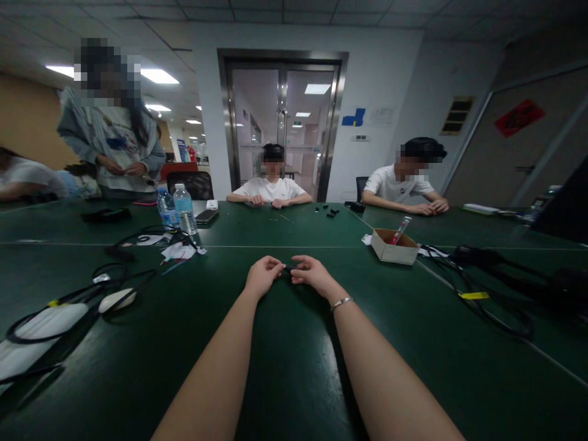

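Left hand [264, 277] and right hand [315, 274] close together over the green desk [294, 367], a small dark object [288, 268] between their fingertips; left grip pinched on one end, right grip curled about the other, whether clamped or loose cannot tell. Silver bracelet [341, 303] on the right arm. Farther out on the desk: open box [394, 254] to the right, clear tube [402, 229] leaning in it; plastic bottle [185, 211] to the left.
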`<state>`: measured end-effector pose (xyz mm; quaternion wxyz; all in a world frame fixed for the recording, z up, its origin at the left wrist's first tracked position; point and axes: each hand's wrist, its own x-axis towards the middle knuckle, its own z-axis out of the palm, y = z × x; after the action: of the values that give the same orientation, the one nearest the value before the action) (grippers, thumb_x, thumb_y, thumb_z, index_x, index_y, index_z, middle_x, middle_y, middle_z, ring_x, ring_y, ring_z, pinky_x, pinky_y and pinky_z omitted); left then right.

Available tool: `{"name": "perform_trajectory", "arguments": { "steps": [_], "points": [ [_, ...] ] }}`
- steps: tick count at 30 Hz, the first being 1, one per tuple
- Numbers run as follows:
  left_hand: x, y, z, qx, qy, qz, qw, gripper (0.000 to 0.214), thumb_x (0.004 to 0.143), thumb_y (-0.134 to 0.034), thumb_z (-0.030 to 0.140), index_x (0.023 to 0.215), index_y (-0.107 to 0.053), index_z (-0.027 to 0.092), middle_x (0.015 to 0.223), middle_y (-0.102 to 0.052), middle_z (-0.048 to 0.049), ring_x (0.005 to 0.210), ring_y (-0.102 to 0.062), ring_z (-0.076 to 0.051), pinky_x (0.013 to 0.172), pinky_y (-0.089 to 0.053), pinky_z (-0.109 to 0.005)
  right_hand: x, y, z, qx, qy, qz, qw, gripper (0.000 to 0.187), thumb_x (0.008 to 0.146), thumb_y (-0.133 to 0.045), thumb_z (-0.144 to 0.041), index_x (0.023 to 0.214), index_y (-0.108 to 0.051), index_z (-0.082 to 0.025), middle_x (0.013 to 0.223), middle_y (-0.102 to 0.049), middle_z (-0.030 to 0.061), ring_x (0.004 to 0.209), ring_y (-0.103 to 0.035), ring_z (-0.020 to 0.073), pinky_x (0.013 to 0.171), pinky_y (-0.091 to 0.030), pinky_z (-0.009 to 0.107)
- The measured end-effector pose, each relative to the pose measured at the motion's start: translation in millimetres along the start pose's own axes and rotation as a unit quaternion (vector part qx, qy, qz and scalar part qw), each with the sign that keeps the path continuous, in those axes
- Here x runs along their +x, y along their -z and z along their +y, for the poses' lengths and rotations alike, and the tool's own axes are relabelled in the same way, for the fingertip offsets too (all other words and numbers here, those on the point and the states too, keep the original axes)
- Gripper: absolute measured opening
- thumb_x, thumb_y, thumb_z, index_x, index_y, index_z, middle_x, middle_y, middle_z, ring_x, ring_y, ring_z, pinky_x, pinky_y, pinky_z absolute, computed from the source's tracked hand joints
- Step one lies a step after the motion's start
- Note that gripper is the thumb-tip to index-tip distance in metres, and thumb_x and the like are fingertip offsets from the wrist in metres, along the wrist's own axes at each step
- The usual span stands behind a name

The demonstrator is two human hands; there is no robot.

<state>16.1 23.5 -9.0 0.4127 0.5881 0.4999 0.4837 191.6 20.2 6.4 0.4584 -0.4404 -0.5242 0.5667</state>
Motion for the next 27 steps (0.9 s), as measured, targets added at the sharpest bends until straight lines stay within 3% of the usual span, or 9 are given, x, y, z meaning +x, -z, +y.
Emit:
{"name": "perform_trajectory", "arguments": {
  "steps": [8,27],
  "points": [
    [-7.7,4.3,5.7,-0.005,-0.024,-0.032,0.999,0.027,0.077,-0.062,0.039,0.089,-0.064,0.014,0.077,-0.066,-0.0055,0.067,-0.059,-0.013,0.061,-0.045,-0.024,-3.8,1.5,-4.8,0.092,-0.007,0.001,0.996,0.024,0.074,-0.069,0.001,0.096,-0.066,-0.008,0.084,-0.068,0.008,0.061,-0.066,0.0107,0.06,-0.058,0.018],
    [-8.2,1.7,7.5,0.027,-0.018,-0.008,0.999,0.029,0.077,-0.061,0.041,0.088,-0.067,0.015,0.073,-0.066,-0.0039,0.065,-0.058,-0.013,0.06,-0.044,-0.024,-6.4,3.6,-7.9,0.146,-0.026,-0.001,0.989,0.02,0.081,-0.059,0.003,0.097,-0.067,-0.006,0.083,-0.069,0.0098,0.063,-0.066,0.0114,0.067,-0.059,0.02]
  ]
}}
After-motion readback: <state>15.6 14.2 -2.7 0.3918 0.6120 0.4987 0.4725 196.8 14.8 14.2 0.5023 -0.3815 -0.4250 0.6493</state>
